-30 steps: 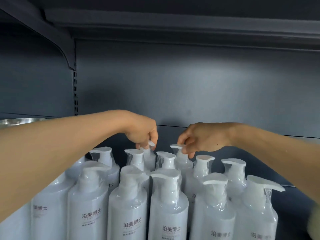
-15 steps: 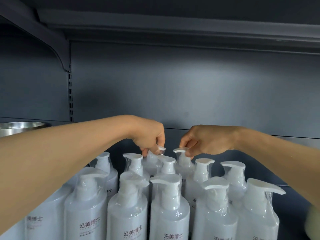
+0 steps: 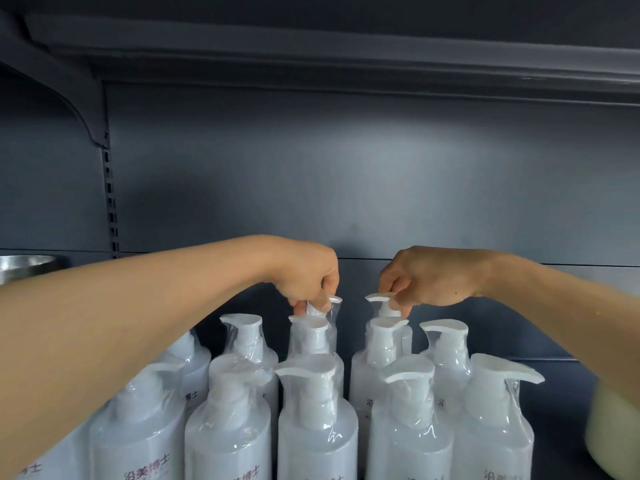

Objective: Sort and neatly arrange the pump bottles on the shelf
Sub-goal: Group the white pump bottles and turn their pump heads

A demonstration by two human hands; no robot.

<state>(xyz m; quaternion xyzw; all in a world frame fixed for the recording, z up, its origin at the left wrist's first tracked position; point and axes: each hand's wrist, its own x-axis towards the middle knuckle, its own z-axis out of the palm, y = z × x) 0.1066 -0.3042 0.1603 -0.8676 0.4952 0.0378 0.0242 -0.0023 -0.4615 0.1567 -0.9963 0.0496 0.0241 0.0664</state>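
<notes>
Both forearms are bare from the frame edges to the wrists; no sleeve, watch, ring or glove shows. The left hand point(image 3: 308, 275) and the right hand point(image 3: 429, 277) are uncovered too. A small dark mole sits on the back of the right hand near the wrist.

Both hands point(image 3: 313, 278) point(image 3: 424, 277) pinch rear pump bottles' point(image 3: 323, 304) point(image 3: 382, 303) heads.
</notes>
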